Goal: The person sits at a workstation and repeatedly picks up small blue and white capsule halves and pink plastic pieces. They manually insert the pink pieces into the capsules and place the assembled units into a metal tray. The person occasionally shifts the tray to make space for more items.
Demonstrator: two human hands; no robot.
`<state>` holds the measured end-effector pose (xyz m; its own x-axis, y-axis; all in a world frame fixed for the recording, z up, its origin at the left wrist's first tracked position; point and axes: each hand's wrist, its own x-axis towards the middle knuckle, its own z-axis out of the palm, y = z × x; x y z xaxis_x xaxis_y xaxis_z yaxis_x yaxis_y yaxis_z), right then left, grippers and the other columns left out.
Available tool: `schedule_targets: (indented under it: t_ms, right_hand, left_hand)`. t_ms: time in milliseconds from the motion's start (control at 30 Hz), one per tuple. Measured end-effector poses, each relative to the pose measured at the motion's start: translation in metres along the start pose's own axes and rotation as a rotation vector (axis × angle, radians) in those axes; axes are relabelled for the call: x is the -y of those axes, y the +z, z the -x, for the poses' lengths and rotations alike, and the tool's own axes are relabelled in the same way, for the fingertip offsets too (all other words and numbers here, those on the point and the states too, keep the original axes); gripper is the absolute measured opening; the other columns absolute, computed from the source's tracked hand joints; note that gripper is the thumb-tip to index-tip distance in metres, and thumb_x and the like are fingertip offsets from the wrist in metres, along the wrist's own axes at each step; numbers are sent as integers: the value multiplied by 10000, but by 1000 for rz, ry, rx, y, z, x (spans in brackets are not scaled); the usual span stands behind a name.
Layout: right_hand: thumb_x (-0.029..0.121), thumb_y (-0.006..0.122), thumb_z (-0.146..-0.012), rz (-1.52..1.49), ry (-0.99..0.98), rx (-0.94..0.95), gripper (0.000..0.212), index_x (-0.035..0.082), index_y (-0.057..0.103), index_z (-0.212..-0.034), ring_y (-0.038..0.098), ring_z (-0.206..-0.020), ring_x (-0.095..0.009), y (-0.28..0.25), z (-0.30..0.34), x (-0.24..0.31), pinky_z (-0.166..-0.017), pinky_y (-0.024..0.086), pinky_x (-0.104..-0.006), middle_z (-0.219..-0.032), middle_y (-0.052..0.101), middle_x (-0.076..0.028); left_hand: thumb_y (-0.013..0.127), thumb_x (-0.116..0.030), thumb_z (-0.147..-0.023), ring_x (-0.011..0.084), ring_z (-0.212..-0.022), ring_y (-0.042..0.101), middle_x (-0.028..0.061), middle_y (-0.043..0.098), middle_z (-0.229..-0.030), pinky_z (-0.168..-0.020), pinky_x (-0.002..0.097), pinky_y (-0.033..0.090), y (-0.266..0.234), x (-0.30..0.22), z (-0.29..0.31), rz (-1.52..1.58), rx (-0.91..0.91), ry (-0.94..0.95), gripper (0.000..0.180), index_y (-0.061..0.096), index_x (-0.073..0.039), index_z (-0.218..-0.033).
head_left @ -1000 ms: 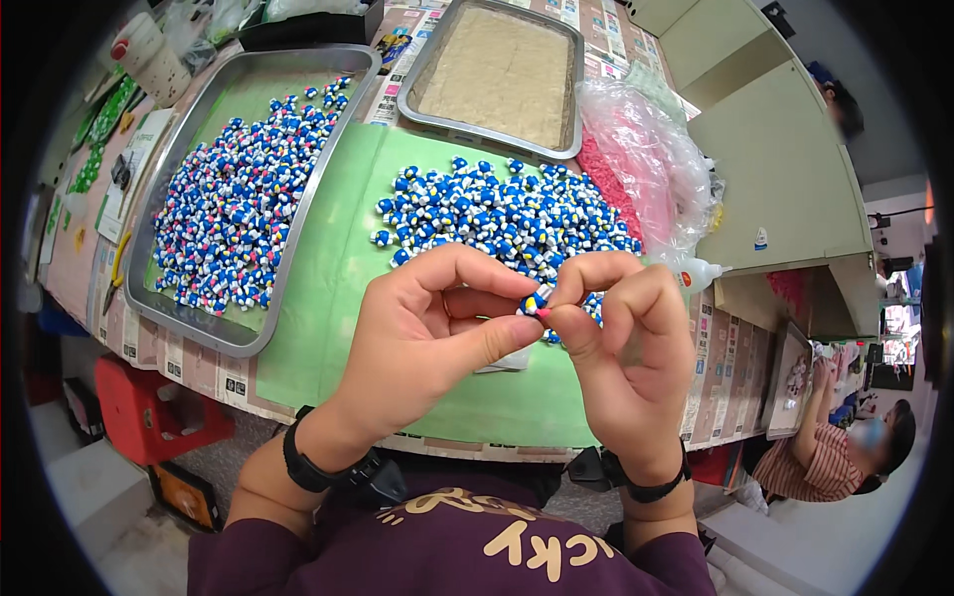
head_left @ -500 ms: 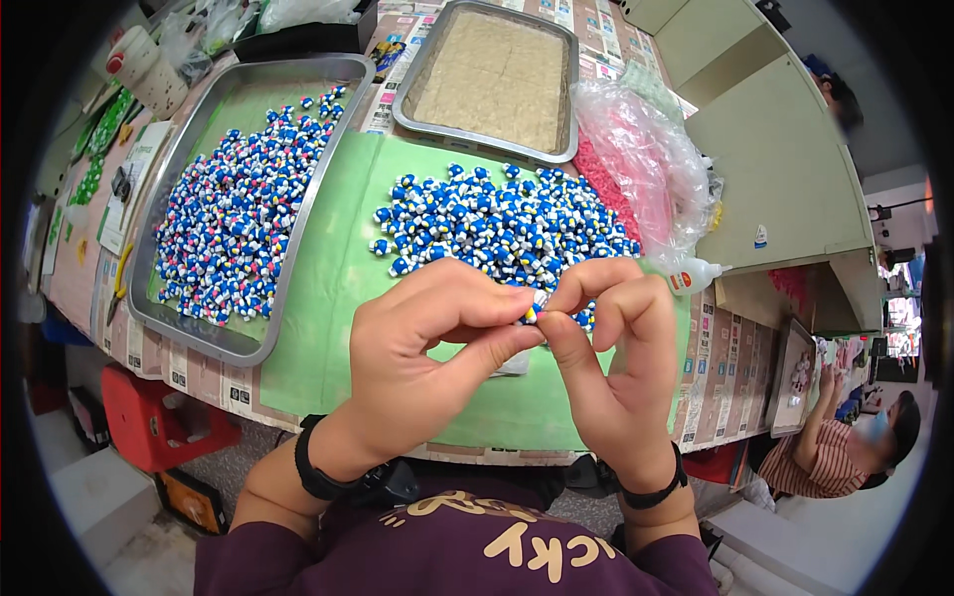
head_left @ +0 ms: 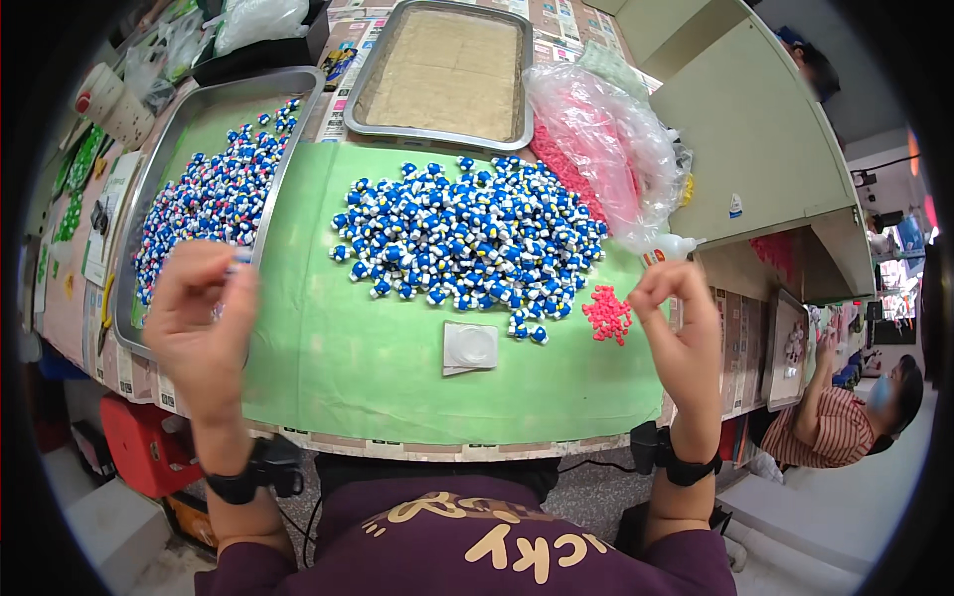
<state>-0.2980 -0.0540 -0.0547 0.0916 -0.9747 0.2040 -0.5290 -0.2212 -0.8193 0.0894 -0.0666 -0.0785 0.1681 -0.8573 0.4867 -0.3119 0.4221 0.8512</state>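
Observation:
My left hand point(head_left: 204, 323), smeared by motion, is over the near right side of a metal tray point(head_left: 266, 233) holding many small blue-and-white pieces with pink bits. A small blue-and-white piece point(head_left: 238, 262) shows at its pinched fingertips. My right hand point(head_left: 684, 328) is beside a little heap of pink bits point(head_left: 607, 315), thumb and fingers pinched; whatever is between them, if anything, is hidden. Between the hands spreads a big pile of small blue-and-white pieces point(head_left: 467, 233) with yellow spots. Nearer me lies a small white square pad point(head_left: 470, 348) with a round patch.
A green sheet point(head_left: 397, 397) covers the work area. Behind the pile stands a metal tray with a beige lining point(head_left: 447, 70). A clear plastic bag point(head_left: 636, 149) with pink bits and a white squeeze bottle point(head_left: 668, 248) lie right. A masked person point(head_left: 835, 422) sits farther right.
My hands have come apart from their shared hold on the small piece: the left went left to the tray with a piece, the right moved right to the pink heap. The view shifted slightly.

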Motion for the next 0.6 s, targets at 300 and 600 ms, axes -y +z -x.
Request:
schedule_targets:
  t_ms: [300, 600]
  right_hand:
    - [-61, 586, -762, 374, -45, 171, 153, 53, 492, -803, 547, -749, -270, 23, 3, -27, -747, 392, -368, -740, 538, -73]
    - [-53, 605, -713, 628, -145, 174, 184, 73, 493, -788, 542, -730, -277, 35, 1, -23, -742, 389, -377, -722, 527, -72]
  left_hand:
    - [675, 8, -818, 52, -636, 471, 8, 580, -929, -552, 203, 387, -55, 3, -6, -734, -73, -57, 183, 622, -14, -992]
    - [694, -4, -802, 115, -648, 568, 57, 619, -859, -547, 238, 450, 34, 0, 0, -388, 256, -111, 133, 659, -1, -930]
